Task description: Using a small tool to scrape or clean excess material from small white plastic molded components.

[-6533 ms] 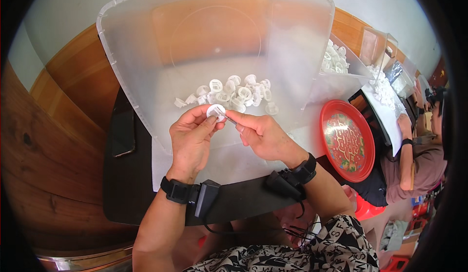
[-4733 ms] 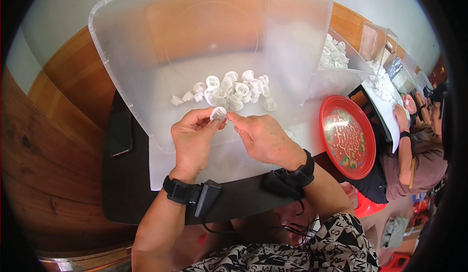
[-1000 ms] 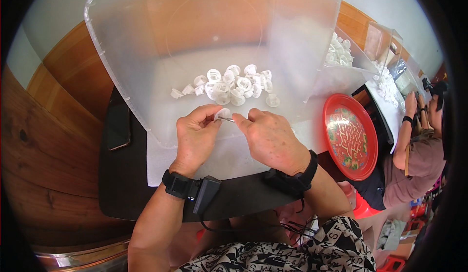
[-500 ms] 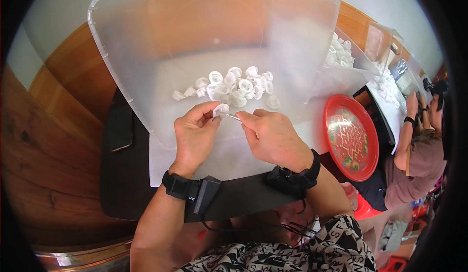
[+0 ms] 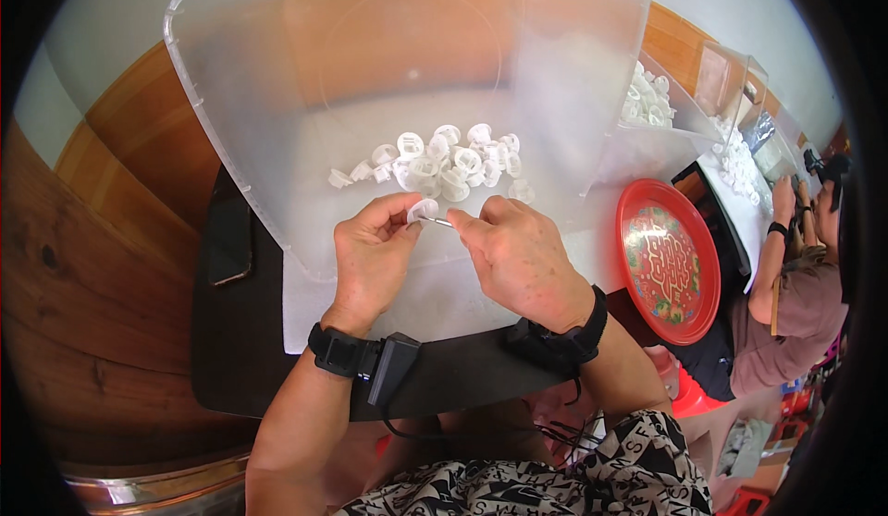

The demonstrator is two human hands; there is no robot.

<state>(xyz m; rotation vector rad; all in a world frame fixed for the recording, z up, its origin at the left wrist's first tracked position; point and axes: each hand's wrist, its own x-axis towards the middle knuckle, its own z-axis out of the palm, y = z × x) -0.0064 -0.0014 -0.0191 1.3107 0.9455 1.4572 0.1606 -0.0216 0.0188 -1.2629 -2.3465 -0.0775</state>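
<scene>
The left hand (image 5: 375, 252) is pinching a small, round, white plastic piece (image 5: 422, 209) between thumb and fingers; the right hand (image 5: 529, 262), fingers closed around a thin, silver-coloured metal tool (image 5: 442, 222), is pointing its tip at the piece, which is sitting near a heap of similar white plastic pieces (image 5: 453, 166) lying in a large, translucent plastic tub (image 5: 573, 81)

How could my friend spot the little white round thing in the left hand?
Find the big see-through bin, then the pile of white pieces inside it. Just below that pile in the picture is the left hand. It pinches the white round piece, set apart from the loose pile by the thin metal tool pointing at it from the right hand.
</scene>
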